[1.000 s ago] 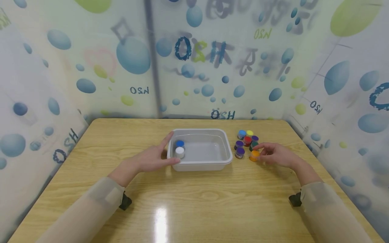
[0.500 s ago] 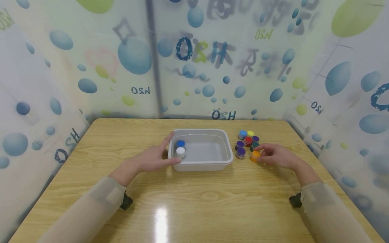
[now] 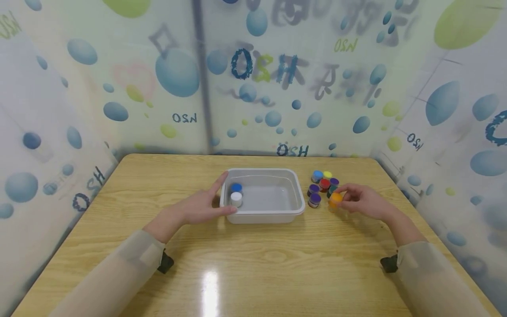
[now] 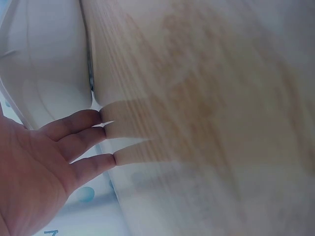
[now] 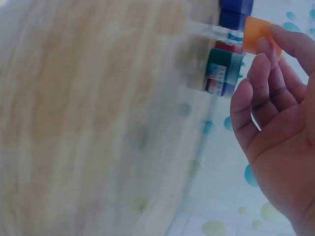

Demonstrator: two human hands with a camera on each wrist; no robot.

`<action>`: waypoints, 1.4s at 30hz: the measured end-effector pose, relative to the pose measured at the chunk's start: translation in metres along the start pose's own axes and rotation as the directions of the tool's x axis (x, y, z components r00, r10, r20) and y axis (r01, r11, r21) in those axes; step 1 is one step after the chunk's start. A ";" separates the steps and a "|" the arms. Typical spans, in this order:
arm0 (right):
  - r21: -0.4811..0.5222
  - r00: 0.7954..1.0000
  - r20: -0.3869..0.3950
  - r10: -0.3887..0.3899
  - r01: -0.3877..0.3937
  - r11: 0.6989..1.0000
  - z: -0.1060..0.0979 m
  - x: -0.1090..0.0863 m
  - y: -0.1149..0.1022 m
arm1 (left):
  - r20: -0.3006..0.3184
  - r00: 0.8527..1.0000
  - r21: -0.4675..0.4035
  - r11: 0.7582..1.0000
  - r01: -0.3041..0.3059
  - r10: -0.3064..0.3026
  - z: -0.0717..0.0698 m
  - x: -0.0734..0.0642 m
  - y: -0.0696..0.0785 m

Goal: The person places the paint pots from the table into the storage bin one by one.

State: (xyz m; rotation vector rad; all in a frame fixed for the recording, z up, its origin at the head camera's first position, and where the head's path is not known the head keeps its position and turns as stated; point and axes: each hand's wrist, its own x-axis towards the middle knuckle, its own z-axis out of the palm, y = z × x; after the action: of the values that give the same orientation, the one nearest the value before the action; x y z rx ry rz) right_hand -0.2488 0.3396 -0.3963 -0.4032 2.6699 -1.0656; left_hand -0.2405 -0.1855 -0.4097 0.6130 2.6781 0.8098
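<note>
The right hand point(image 3: 364, 202) pinches the orange jar point(image 3: 336, 199), which is at three o'clock from the tub point(image 3: 264, 219); its axis is near to upright, slightly tilted. Compared with half a second ago, the jar is a little raised. The left hand point(image 3: 198, 207), fingers straight, touches the tub at nine o'clock. The table point(image 3: 269, 264) is glossy wood; a patterned wall point(image 3: 336, 26) stands at twelve.

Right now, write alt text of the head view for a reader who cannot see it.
A right hand pinches a small orange jar beside a cluster of colored jars on a wooden table. The left hand touches the left end of a white tray holding a blue-topped jar and a white-topped jar.
</note>
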 end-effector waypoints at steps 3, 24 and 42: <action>0.003 0.999 -0.024 -0.027 0.027 1.000 -0.002 -0.003 -0.007 | -0.003 1.000 0.007 1.000 -0.001 0.001 0.001 0.001 -0.001; 0.013 0.983 -0.051 -0.177 0.178 0.984 0.007 0.006 -0.070 | 0.009 1.000 0.016 1.000 0.004 -0.004 0.000 0.002 0.003; 0.055 0.944 0.072 -0.323 0.319 0.946 0.050 0.049 -0.134 | -0.004 1.000 0.026 1.000 0.013 -0.013 0.000 0.001 0.000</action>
State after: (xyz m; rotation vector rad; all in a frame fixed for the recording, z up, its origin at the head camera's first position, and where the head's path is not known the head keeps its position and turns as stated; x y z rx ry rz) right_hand -0.2564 0.1976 -0.3438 -0.8782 2.5608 -1.1623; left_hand -0.2417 -0.1849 -0.4100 0.6005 2.6969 0.7750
